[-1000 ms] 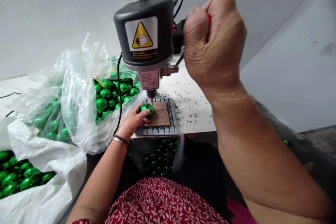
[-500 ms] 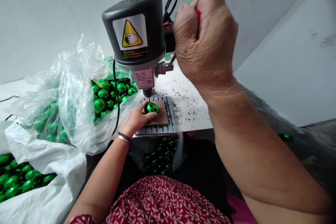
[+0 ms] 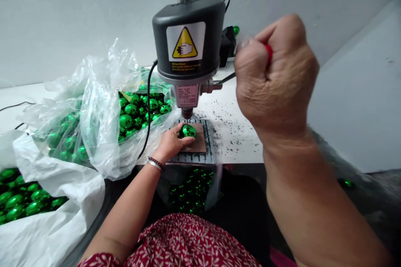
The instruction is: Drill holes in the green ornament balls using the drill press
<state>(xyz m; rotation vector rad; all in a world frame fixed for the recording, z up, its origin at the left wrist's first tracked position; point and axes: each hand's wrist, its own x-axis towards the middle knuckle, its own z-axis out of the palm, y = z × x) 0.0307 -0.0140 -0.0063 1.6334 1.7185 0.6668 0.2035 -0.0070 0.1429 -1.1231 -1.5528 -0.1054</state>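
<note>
Head camera view: a small bench drill press (image 3: 189, 46) with a dark grey rounded housing and a yellow hand-warning label stands on a white table (image 3: 238, 150) speckled with dark shavings. At its base a brown board (image 3: 199, 142) lies on a ribbed grey plate. The left hand (image 3: 171, 144) curls around a glossy green ball (image 3: 188, 131), holding it on the board directly beneath the drill bit. The right hand (image 3: 277, 79), at 2 o'clock from the ball, is closed in a fist on the red-knobbed feed lever (image 3: 268, 52), hiding most of it. At 9 o'clock, a crinkled clear plastic bag (image 3: 94, 121) holds many shiny green balls; a white bag (image 3: 56, 204) at 8 o'clock holds more.
</note>
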